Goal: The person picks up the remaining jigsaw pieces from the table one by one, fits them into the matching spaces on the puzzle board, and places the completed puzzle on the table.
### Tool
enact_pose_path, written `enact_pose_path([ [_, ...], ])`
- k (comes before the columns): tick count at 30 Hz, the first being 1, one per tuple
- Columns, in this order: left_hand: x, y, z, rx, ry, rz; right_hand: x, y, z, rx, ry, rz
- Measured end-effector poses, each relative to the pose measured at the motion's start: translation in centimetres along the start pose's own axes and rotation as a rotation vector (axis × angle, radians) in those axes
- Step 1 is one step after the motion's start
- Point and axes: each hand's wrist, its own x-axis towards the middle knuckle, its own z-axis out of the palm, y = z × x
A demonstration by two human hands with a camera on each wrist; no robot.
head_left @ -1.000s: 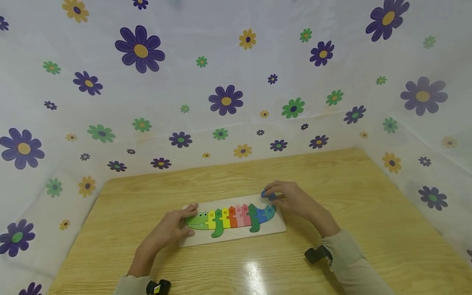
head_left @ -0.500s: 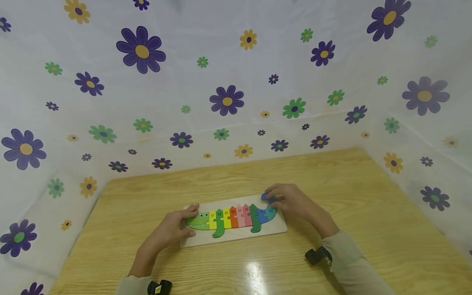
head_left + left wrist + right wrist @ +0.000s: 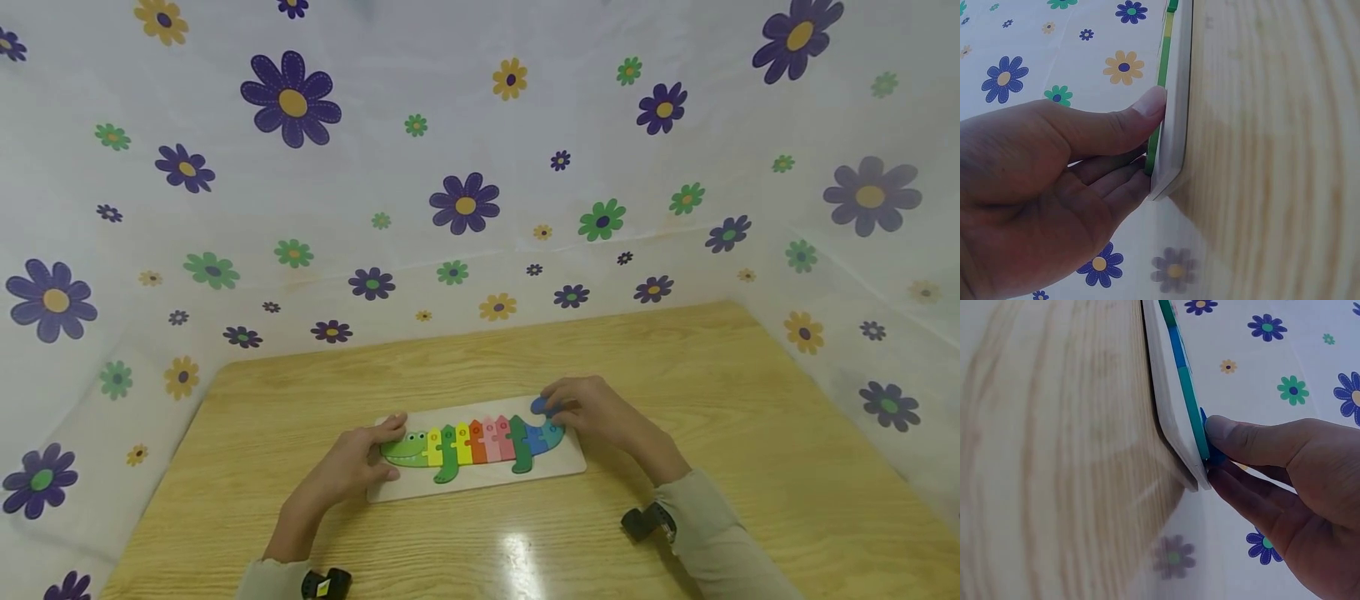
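Note:
A wooden crocodile puzzle on a pale board lies mid-table, its joined pieces running from a green head through yellow, orange, pink and green to blue. My left hand rests at the head end with fingers and thumb spread; in the left wrist view the thumb touches the green head. At the tail end, my right hand pinches a dark blue puzzle piece between thumb and fingers, over the board's far right corner. The right wrist view shows this blue piece close to the teal tail piece, partly hidden by the thumb.
The wood-grain table extends around the board. A white flower-print cloth stands behind the table and along both sides. Each wrist carries a small black camera, such as the right one.
My right hand has lowered slightly with the blue puzzle piece at the tail end. The left hand keeps its place on the board, and the whole view has shifted a little.

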Motion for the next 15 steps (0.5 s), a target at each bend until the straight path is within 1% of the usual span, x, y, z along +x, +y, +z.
enact_pose_path([
  [3,-0.07,-0.02,-0.08,-0.001,0.004,0.003,0.08,-0.09,-0.01,0.001,-0.007,0.017],
  [8,-0.17,0.22,-0.10,-0.016,0.005,-0.019,0.14,-0.34,0.00,-0.028,-0.012,0.029],
  [12,-0.15,0.29,-0.06,-0.010,0.010,-0.018,0.04,-0.43,-0.05,-0.058,-0.008,0.029],
  [15,-0.03,0.27,0.02,0.000,0.010,-0.004,-0.06,-0.40,-0.07,-0.077,-0.005,0.026],
])
